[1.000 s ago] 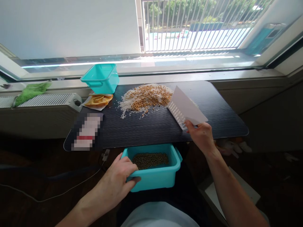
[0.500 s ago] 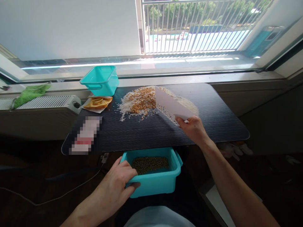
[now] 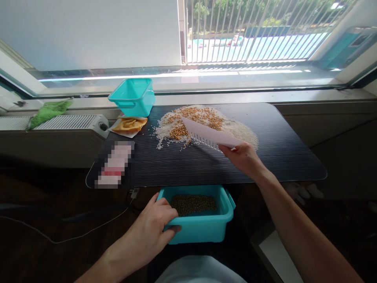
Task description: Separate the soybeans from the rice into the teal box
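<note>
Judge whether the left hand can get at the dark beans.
Probably yes: the left hand grips the tub by its edge, and nothing covers the dark beans inside, though it would likely have to let go first.

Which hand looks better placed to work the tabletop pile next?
Probably the right hand: it holds the white slotted tool at the pile, while the left hand grips the near teal bin.

The table [image 3: 297, 157] lies bare at its right end and along the front, between the blurred item [image 3: 116, 163] and right hand [image 3: 244, 158]. The scoop [image 3: 207, 133] slants across the pile [image 3: 240, 131]. Rear tub [image 3: 143, 103] and yellow item [image 3: 129, 124] block the far left; front tub [image 3: 197, 230] and left hand [image 3: 160, 220] obstruct the near edge.
</note>
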`<state>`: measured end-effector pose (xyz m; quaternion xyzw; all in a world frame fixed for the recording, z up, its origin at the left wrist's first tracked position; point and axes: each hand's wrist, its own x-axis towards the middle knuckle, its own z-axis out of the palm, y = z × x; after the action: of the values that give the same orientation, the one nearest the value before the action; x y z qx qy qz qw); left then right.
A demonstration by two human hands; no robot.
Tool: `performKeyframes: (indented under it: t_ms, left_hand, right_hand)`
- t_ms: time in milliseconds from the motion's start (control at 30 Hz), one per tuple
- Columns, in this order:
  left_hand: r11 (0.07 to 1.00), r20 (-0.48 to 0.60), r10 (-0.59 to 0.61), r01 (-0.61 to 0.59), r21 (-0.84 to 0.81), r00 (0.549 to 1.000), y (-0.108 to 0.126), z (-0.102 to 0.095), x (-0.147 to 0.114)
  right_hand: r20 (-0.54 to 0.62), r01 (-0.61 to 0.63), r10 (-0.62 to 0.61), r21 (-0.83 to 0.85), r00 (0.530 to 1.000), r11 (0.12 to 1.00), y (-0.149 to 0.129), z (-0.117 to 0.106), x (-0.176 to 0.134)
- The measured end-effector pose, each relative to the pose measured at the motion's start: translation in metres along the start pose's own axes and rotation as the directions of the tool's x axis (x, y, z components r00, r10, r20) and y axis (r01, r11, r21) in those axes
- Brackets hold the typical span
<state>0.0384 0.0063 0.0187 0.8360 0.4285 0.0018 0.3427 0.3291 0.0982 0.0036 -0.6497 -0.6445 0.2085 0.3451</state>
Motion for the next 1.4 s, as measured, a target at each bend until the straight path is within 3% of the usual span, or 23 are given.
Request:
performKeyframes:
  t_ms: [200, 300, 467, 733, 1000, 1200, 1400]
  left_hand:
    - [1.000, -0.019, -0.001, 0.001, 0.004, 1.000, 0.001, -0.001, 0.000]
    - [1.000, -0.009, 0.004, -0.003, 0.015, 1.000, 0.000, -0.001, 0.000]
    - [1.000, -0.004, 0.009, -0.009, 0.010, 1.000, -0.001, -0.001, 0.000]
    - [1.000, -0.004, 0.018, -0.018, 0.006, 1.000, 0.002, -0.003, -0.002]
    - [0.998, -0.027, 0.050, -0.049, 0.029, 0.998, 0.003, -0.003, -0.003]
    - [0.999, -0.039, 0.043, -0.042, 0.015, 0.998, 0.006, -0.005, -0.004]
    - [0.998, -0.057, 0.062, -0.061, 0.011, 0.996, 0.004, -0.003, -0.006]
  right_hand:
    - [0.080, 0.017, -0.016, -0.014, 0.997, 1.000, -0.001, -0.002, 0.006]
    - [0.127, 0.003, -0.008, 0.041, 0.992, 0.999, -0.002, -0.013, -0.005]
    - [0.088, -0.081, 0.071, 0.120, 0.994, 0.989, -0.005, -0.023, -0.023]
    - [0.223, -0.124, 0.056, 0.306, 0.973, 0.944, -0.005, -0.021, -0.037]
    - [0.283, -0.094, 0.012, 0.278, 0.959, 0.956, 0.007, -0.029, -0.054]
    - [0.391, -0.100, -0.005, 0.248, 0.920, 0.964, 0.003, -0.041, -0.064]
    - [0.417, -0.131, -0.003, 0.292, 0.909, 0.947, 0.000, -0.036, -0.063]
